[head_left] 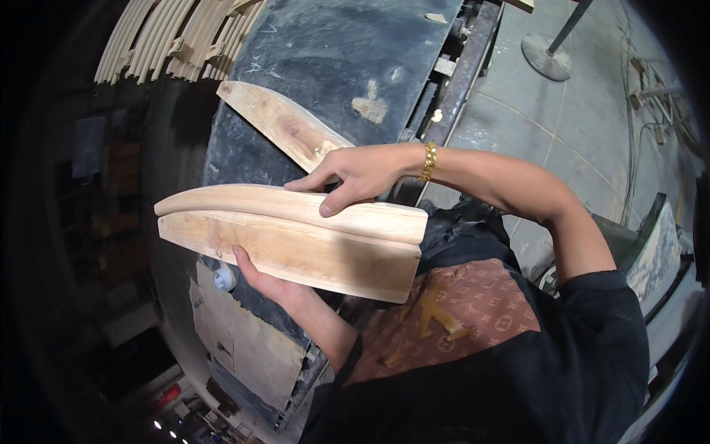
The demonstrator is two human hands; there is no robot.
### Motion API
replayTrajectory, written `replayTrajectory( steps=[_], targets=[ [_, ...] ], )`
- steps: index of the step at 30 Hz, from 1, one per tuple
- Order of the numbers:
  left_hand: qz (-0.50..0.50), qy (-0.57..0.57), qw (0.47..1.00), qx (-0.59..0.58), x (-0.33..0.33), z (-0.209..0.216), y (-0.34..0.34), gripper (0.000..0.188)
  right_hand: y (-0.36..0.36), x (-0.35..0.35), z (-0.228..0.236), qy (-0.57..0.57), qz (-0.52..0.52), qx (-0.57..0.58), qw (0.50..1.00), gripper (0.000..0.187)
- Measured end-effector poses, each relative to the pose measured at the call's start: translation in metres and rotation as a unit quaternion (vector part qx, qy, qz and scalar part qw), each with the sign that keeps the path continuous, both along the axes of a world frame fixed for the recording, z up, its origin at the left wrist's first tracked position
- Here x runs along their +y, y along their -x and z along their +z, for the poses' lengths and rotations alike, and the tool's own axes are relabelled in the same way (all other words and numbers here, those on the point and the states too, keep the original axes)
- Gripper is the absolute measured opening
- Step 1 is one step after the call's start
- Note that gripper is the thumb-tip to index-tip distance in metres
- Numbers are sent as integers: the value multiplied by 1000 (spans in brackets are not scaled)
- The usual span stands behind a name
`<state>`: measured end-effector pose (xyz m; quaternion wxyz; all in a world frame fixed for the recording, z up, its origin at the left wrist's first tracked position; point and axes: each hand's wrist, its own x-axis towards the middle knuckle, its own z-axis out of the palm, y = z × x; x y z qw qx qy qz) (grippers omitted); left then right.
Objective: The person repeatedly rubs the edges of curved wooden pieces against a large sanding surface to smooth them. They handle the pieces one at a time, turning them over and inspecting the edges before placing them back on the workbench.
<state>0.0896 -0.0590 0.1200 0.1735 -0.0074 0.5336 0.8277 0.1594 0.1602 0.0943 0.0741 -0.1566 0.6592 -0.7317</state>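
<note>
Left hand (260, 280): we cup the pale curved moulded wood piece (296, 237) from below, fingers probably curled.
Right hand (355, 176): fingers closed, pinching its top edge.
Tip: keep both grips level.

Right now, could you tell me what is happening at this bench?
A person holds a curved wooden moulding piece over a dark workbench. The left hand supports it from below, and the right hand grips its upper edge. A second curved wooden piece lies on the bench, with stacked curved slats beyond.
</note>
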Motion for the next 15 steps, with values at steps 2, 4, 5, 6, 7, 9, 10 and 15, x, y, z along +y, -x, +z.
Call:
replayTrajectory(
  steps=[2,4,5,6,7,9,10,15],
  targets=[
    [-2,4,1000,-1,4,1,-2,61,7,-3,-15,-19,-36,96,995,58],
    [0,12,1000,1,3,3,-3,62,9,-5,-15,-19,-42,120,992,58],
    [3,17,1000,2,4,4,-4,62,7,-4,-16,-10,-36,95,995,58],
    [7,21,1000,3,5,4,-5,62,5,-4,-12,-2,-28,71,997,58],
    [10,25,1000,5,5,4,-6,61,3,-3,-9,-2,-25,65,998,58],
    [13,21,1000,1,2,2,-3,61,-2,-3,-3,0,-22,53,998,57],
    [13,20,1000,-1,1,2,-3,61,-1,-3,-4,-5,-25,60,998,57],
    [-4,22,1000,17,3,6,-9,59,2,-5,-9,-8,-29,78,997,58]
  ],
)
